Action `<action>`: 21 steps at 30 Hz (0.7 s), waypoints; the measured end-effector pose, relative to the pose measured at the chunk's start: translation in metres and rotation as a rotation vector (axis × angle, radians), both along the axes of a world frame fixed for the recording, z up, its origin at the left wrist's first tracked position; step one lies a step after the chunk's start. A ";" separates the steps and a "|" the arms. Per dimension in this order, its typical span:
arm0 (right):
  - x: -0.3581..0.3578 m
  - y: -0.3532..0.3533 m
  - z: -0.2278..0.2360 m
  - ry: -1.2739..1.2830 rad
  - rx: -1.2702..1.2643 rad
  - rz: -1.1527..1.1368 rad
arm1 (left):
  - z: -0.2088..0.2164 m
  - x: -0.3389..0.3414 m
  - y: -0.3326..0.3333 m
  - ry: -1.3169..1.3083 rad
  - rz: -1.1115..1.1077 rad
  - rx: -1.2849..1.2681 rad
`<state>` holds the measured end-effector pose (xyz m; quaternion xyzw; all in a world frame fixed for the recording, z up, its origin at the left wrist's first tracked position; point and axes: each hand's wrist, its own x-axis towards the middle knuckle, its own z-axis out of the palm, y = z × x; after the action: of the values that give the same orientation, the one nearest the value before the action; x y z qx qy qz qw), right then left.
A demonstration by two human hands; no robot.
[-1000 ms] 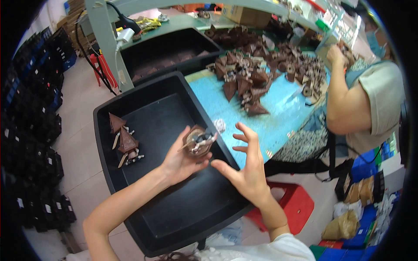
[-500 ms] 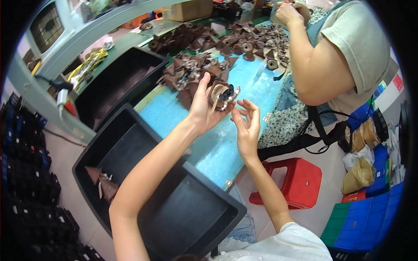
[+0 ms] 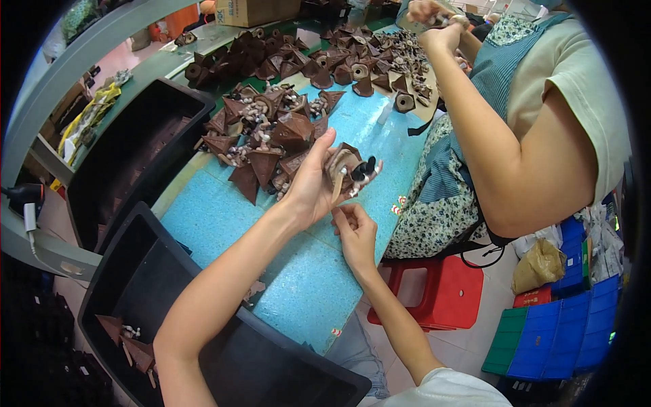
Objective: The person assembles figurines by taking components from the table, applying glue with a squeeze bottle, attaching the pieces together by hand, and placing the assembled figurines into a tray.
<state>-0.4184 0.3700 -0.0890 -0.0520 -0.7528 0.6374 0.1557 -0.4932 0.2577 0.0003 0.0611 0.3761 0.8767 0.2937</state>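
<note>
My left hand is closed around a brown cone-shaped piece, its hollow side turned up. Small black and pale parts and a light wooden stick show in that hollow. Just below it, my right hand is curled with thumb and fingers together over the blue table mat; whatever they may pinch is too small to make out. Beyond my left hand lies a heap of similar brown cone pieces, mixed with small pale parts.
A black bin with a few brown pieces sits below my left forearm; another black bin stands farther left. At right a person in an apron works with both hands raised. A red stool and blue crates stand right.
My right hand has dropped down and left, its spread fingers curling together. My left hand still holds the brown piece, slightly lower. The whole view has shifted.
</note>
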 end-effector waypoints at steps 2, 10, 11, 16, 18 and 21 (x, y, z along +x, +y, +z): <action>0.000 0.000 -0.002 -0.011 -0.018 0.022 | -0.001 0.004 0.001 -0.067 0.041 -0.036; 0.001 -0.002 -0.009 0.046 -0.019 0.002 | -0.001 0.013 0.004 -0.177 0.115 -0.162; 0.000 -0.001 -0.010 0.045 -0.002 0.002 | -0.004 0.013 0.004 -0.166 0.119 -0.166; 0.001 -0.001 -0.005 0.055 0.067 -0.007 | -0.003 0.014 0.003 -0.123 0.115 -0.139; 0.001 -0.001 -0.006 0.059 0.080 -0.004 | 0.000 0.015 0.001 -0.115 0.144 -0.140; 0.000 -0.003 -0.010 0.059 0.068 -0.003 | 0.002 0.016 -0.002 -0.103 0.173 -0.145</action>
<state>-0.4187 0.3670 -0.0992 -0.0288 -0.7691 0.6125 0.1804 -0.4771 0.2556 0.0026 -0.0378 0.4268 0.8712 0.2395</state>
